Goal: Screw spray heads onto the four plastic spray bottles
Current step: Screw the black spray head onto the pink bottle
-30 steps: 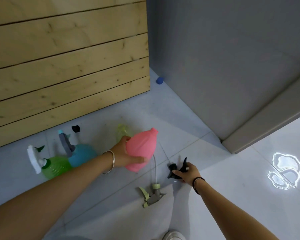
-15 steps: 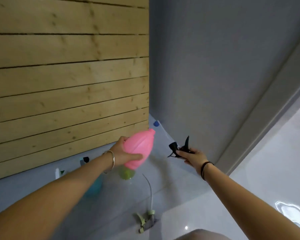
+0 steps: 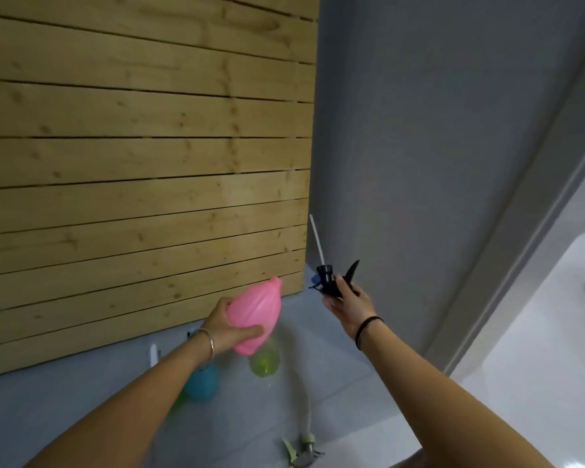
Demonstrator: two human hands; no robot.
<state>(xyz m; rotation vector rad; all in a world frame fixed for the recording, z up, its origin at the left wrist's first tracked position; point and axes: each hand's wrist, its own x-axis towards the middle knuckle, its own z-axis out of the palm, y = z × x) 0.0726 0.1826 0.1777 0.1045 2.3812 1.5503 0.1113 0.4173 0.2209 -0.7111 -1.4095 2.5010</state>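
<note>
Above the grey floor (image 3: 368,400), the left hand (image 3: 228,327) has its fingers wrapped around a pink bottle (image 3: 258,315), tilted with its open neck up and to the right. Well apart, the right hand (image 3: 350,305) pinches a black spray head (image 3: 331,282), its white dip tube (image 3: 317,238) pointing up. On the floor lie a yellow-green bottle (image 3: 264,361), a blue bottle (image 3: 201,383) and a pale green spray head (image 3: 301,454), before a wooden plank wall (image 3: 142,163).

Below the left-hand fingers (image 3: 250,332), forearm hides most of the blue bottle (image 3: 201,383) and green bottle (image 3: 176,405); pale spray head (image 3: 301,456) cut by bottom edge.
</note>
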